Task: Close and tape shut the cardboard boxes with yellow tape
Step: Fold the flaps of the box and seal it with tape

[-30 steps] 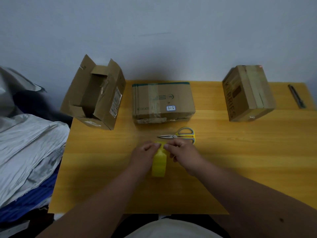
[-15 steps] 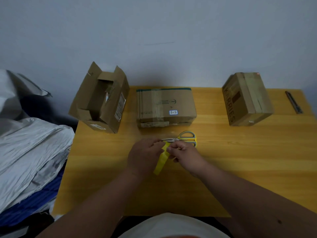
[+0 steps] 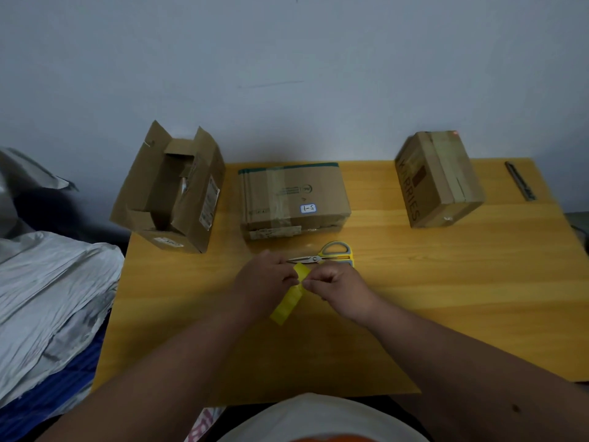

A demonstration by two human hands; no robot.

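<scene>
A strip of yellow tape (image 3: 288, 298) hangs slanting down to the left over the middle of the wooden table (image 3: 446, 298). My left hand (image 3: 266, 275) and my right hand (image 3: 338, 287) both pinch its upper end, fingertips almost meeting. Three cardboard boxes stand along the far edge. The left box (image 3: 172, 189) has its flaps open and leans over the table corner. The middle box (image 3: 293, 199) lies closed, with clear tape and a small white label. The right box (image 3: 438, 178) is closed.
Yellow-handled scissors (image 3: 325, 255) lie just beyond my hands, blades pointing left. A dark utility knife (image 3: 519, 181) lies at the far right edge. Grey and blue bedding (image 3: 47, 298) is piled left of the table. A wall rises behind the boxes.
The tape strip has tilted from hanging straight down to slanting toward the lower left, still pinched by both hands. The camera has tipped upward, so everything sits lower in view.
</scene>
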